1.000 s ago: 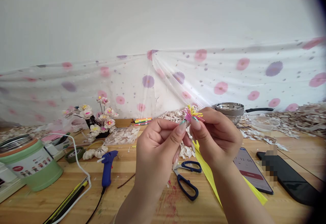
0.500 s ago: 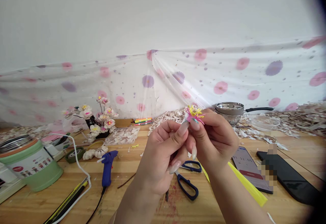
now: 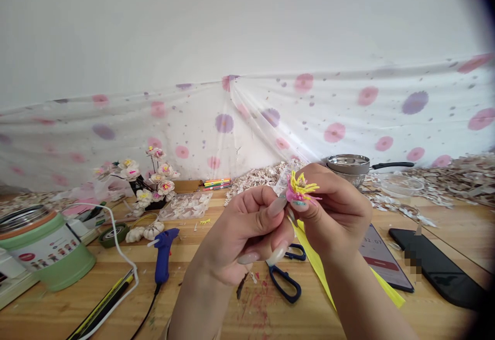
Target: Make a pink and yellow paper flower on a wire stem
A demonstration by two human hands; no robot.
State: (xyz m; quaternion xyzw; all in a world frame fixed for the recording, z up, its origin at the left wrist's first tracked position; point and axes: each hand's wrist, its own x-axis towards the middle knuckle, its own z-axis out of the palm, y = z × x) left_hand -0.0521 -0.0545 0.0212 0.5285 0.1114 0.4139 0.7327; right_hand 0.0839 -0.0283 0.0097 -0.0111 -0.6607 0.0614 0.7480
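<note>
Between my fingertips, above the table, is a small flower centre point(image 3: 302, 190) with yellow fringe standing inside a pink strip. My left hand point(image 3: 247, 232) is closed, its thumb and forefinger pinching the left side of the piece near its base. From the right, my right hand point(image 3: 334, 211) is also closed, thumb and fingers around the pink strip. Below my left hand a dark brown twig end point(image 3: 242, 286) shows; whether it joins the flower centre is hidden. Scissors with dark blue handles point(image 3: 285, 283) lie under my hands, partly covered. A yellow paper strip point(image 3: 319, 270) passes beneath my right wrist.
On the left are a blue glue gun point(image 3: 162, 257), a green container point(image 3: 50, 252) and a white cable point(image 3: 124, 257). Crafted flowers point(image 3: 166, 185) stand behind. Two phones point(image 3: 433, 268) lie at right, near a metal pan point(image 3: 348, 165) and heaped pale flakes point(image 3: 460, 180).
The flower centre has turned and shifted slightly right and down, so more of its yellow fringe shows. My right hand has moved a little right, and my left fingers have shifted their grip.
</note>
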